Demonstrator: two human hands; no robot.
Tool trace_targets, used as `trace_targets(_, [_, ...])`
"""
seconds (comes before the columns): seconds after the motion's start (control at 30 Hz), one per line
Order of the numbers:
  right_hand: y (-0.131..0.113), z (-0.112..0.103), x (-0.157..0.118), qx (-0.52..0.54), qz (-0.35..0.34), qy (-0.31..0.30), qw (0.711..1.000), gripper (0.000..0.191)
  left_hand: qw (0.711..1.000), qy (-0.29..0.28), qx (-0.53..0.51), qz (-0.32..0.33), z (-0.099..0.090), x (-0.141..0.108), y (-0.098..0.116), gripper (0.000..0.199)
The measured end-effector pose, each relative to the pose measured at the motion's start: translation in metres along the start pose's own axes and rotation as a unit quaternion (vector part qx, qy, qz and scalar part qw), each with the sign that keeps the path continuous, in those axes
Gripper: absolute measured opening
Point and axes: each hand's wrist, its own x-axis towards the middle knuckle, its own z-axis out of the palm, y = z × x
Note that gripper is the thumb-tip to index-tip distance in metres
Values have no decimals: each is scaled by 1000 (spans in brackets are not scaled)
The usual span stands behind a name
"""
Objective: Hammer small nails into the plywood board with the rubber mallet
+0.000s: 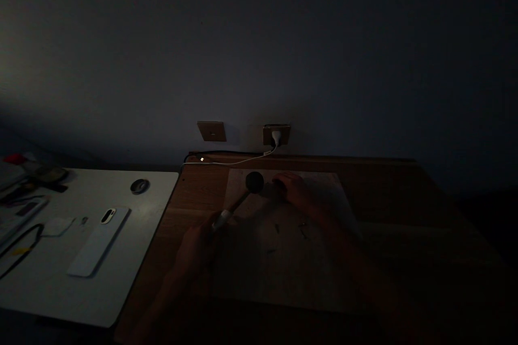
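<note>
Dimly, your left hand's (197, 243) fingers gripped a round-headed tool (254, 183) over the board (254, 277); whether your right hand's (292, 187) pinched anything, I couldn't tell.

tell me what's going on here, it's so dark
A person's left hand grips a round-headed tool by its handle, over a pale board or sheet on a wooden table. The right hand is just beside the tool's head; it is too dark to tell what it holds, if anything. A few small bits lie nearer the person.
</note>
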Motion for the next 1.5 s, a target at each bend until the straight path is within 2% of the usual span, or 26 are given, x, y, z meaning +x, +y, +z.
trace_targets(0.3, [10,6,-4,30,28,19,999,24,999,6,-47,22,1,6,15,44])
trace_targets(0.5, [13,11,-5,33,62,41,997,26,998,13,-24,56,8,19,45,41])
trace_targets(0.63, [15,1,-17,25,83,61,994,34,998,0,13,62,11,27,61,39])
trace_targets(0.73, [22,-16,-38,16,99,65,993,39,997,-2,31,74,13,30,63,38])
trace_targets(0.87, [22,-40,-76,24,104,28,994,30,996,8,40,76,13,31,59,38])
trace_targets(0.97, [8,-51,-100,29,69,-45,996,23,997,5,33,71,14,31,54,39])
trace_targets(1.07, [-10,-53,-111,-7,9,-125,992,25,997,11,-7,75,18,33,48,42])
trace_targets(1.2, [-20,-48,-102,-45,-27,-161,986,23,998,32,-30,54,20,32,39,47])
trace_targets(1.4, [2,-44,-64,-17,36,-83,996,23,995,28,-84,47,11,16,31,56])
trace_targets(1.5, [10,-40,-48,-27,47,-56,997,16,994,40,-93,39,10,9,24,60])
